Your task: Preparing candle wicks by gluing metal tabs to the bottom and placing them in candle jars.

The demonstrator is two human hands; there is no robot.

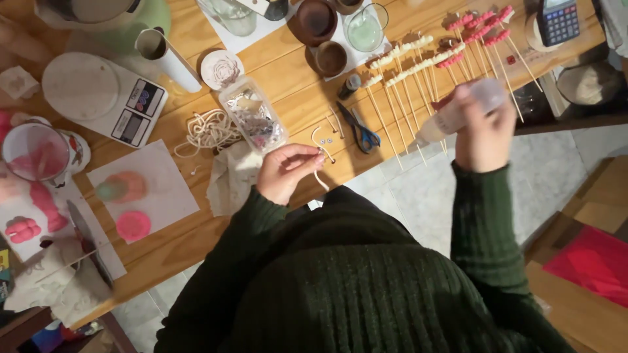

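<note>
At the far left of a wooden worktable [288,78], a measuring cup [36,153] coated in pink stands near a white kitchen scale [98,98], with pink wax pieces [131,225] lying on paper just in front. Toward the middle, a coil of pale cord [209,129] rests beside a clear plastic tub [254,121] of small bits, with a crumpled cloth [229,180] below it. The person's left hand [284,171], sleeved in dark green knit, is pinched shut on a short white wick [320,175] at the table's near edge. Just beyond lie blue-handled scissors [358,131] and small metal tabs. Farther right, rows of wooden skewers [418,78] carry white and pink pieces, fanned across the boards. The right hand [484,134] is raised above the table's edge, fingers wrapped tight around a clear squeeze bottle [458,114] whose nozzle points left and down toward the wick. A calculator [558,21] sits at the far right corner.
</note>
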